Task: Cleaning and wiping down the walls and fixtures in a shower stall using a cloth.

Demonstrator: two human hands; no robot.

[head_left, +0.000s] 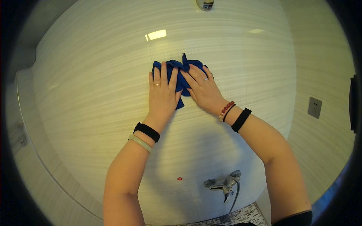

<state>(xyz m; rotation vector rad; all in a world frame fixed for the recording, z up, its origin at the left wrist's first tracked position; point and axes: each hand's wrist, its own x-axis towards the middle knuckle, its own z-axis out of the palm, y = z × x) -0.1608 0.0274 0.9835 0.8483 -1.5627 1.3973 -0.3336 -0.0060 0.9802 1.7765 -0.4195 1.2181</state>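
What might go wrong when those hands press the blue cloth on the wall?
The bunched blue cloth might slip out from under the left hand or the right hand. The pale bangle might knock against the wall. And if the cloth is wet, which I can't tell, touching the socket with it could be dangerous.
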